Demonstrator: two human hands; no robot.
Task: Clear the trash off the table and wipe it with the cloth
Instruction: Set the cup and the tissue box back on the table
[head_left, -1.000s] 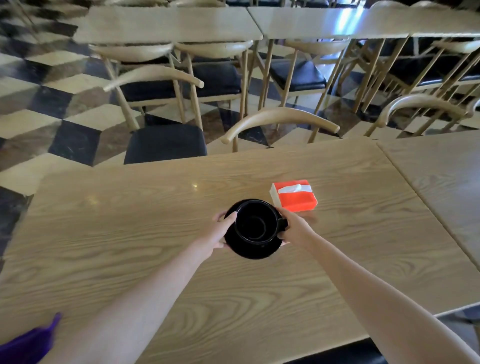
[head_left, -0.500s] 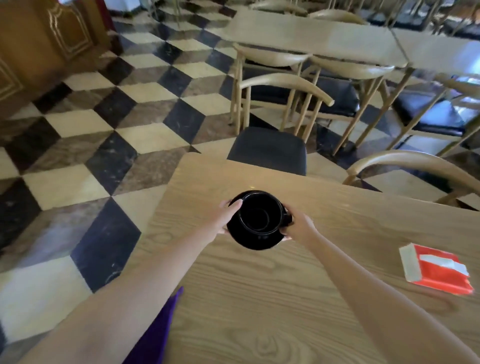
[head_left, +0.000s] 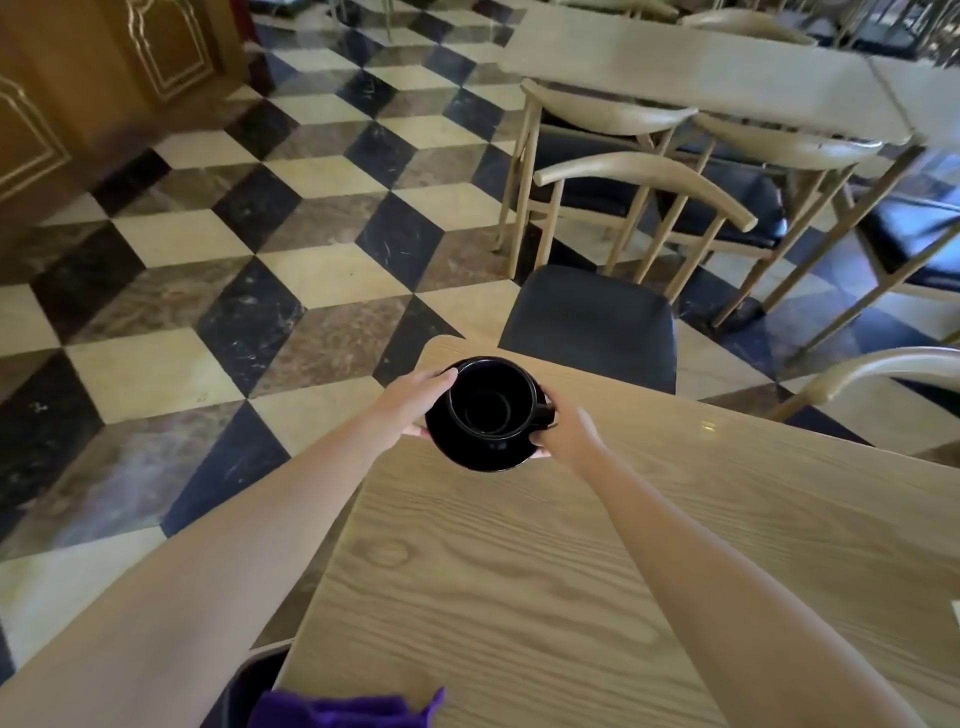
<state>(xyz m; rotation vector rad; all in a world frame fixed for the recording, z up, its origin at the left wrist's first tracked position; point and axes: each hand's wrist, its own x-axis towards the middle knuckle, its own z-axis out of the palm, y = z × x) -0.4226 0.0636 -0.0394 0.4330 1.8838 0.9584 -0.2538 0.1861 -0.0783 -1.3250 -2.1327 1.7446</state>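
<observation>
Two black pieces, a cup (head_left: 491, 400) standing on a saucer (head_left: 483, 454), are at the far left corner of the table (head_left: 519, 597). The left hand (head_left: 415, 402) grips the saucer's left rim and the right hand (head_left: 569, 431) its right rim, beside the cup's handle. A purple cloth (head_left: 343, 709) lies at the table's near edge.

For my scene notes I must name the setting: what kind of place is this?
Probably a café or restaurant dining room: several matching wooden tables with matching chairs, a patterned tile floor, and a black cup on a saucer held by the left hand and right hand.
</observation>
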